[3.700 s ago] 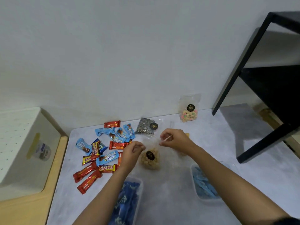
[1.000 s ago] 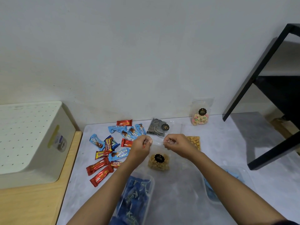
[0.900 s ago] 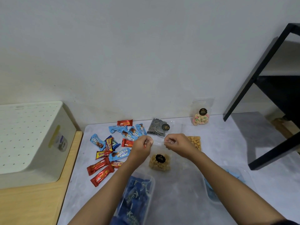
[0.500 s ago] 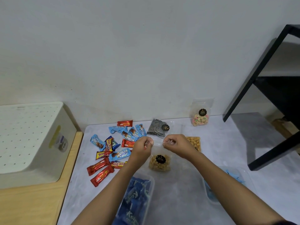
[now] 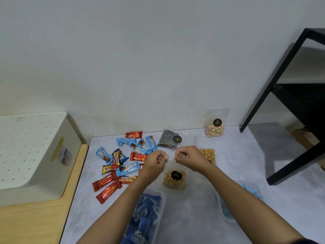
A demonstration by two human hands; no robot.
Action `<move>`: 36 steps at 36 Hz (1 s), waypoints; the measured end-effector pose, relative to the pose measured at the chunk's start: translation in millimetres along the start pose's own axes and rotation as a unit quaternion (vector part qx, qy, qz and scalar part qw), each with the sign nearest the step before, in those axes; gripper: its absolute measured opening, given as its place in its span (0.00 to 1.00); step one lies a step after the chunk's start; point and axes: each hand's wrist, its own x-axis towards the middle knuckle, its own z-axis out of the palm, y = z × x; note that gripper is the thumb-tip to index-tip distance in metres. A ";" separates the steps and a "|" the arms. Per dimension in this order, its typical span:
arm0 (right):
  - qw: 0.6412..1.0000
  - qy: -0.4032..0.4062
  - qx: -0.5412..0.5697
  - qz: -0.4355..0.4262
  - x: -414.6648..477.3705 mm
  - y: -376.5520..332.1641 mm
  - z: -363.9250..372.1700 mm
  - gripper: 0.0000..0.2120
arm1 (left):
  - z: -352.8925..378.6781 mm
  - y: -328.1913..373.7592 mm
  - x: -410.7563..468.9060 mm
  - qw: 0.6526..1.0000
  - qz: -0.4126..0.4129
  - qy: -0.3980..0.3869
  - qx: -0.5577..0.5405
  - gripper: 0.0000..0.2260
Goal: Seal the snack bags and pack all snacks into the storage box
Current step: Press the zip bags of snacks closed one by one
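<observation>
While both hands worked at its mouth, the clear bag of golden snacks [image 5: 175,178] stood on the grey table [image 5: 263,155] straight in front of the person, contents settled low, top edge drawn up. Left hand [image 5: 154,162] and right hand [image 5: 190,156] each pinched that top strip between thumb and curled fingers. The hands were close together, with the film taut between them. This was probably to line up the closure before pressing it along. Whether it had sealed could not be told; the film was too clear.

Other bags:
- Pastel snack bag [image 5: 214,128] propped upright against the wall.
- Dark spiral-biscuit bag [image 5: 169,141] lay flat beyond the hands.
- Second golden bag [image 5: 209,154] lay just beyond the right hand.
- Seal states unreadable.

Loose wrapped bars [image 5: 123,161], red and blue, lay scattered left of the hands, none packed.

Two clear tubs sat nearest the person. The left tub [image 5: 161,199], under the left forearm, held blue packets. The right tub [image 5: 225,215], by the right forearm, showed some blue inside. They were presumably kept close for easy dropping-in. A white perforated bin [image 5: 31,155] sat on the wooden side surface [image 5: 35,224], apart from the snacks. Which one served as the storage box was unclear; the tubs seemed likeliest.

Judgement: sealing stage, with most of the packing not yet done.
</observation>
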 end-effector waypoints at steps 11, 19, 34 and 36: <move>0.999 0.002 -0.023 0.023 -1.5 -6.2 3.0 0.04 | -4.7 1.6 1.4 0.998 -0.026 -0.057 -0.024 0.04; 0.997 0.030 -0.064 0.021 -2.3 -10.5 8.2 0.04 | -4.4 4.2 1.6 0.998 -0.033 -0.062 -0.006 0.04; 0.995 0.020 -0.100 0.003 0.0 -13.4 5.7 0.08 | -4.2 1.6 5.8 0.999 -0.017 -0.032 0.024 0.06; 0.996 0.012 -0.085 0.006 1.1 -11.5 5.6 0.07 | -5.1 -0.1 5.3 0.999 -0.001 -0.025 0.040 0.06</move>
